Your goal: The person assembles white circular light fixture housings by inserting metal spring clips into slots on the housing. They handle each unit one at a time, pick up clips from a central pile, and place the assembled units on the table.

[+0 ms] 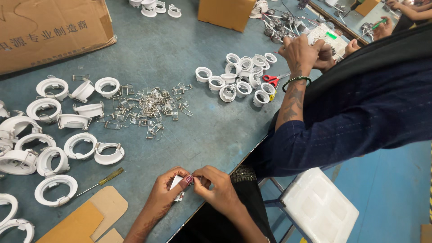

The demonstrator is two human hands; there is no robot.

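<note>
My left hand (167, 190) and my right hand (217, 188) meet at the near edge of the blue-grey table (211, 130). Together they pinch a small white ring-shaped lamp housing (177, 183), mostly hidden by my fingers. A metal spring clip may be between my fingertips, but I cannot tell. A pile of wire spring clips (148, 108) lies in the middle of the table. Several white ring housings (45, 148) are spread to my left.
A co-worker in dark blue sits at right, an arm (294, 90) over another cluster of white rings (240, 76) and red scissors (270, 79). Cardboard boxes (49, 27) stand at the back. A screwdriver (101, 181), cardboard scraps (90, 216) and a white stool (319, 207) are near me.
</note>
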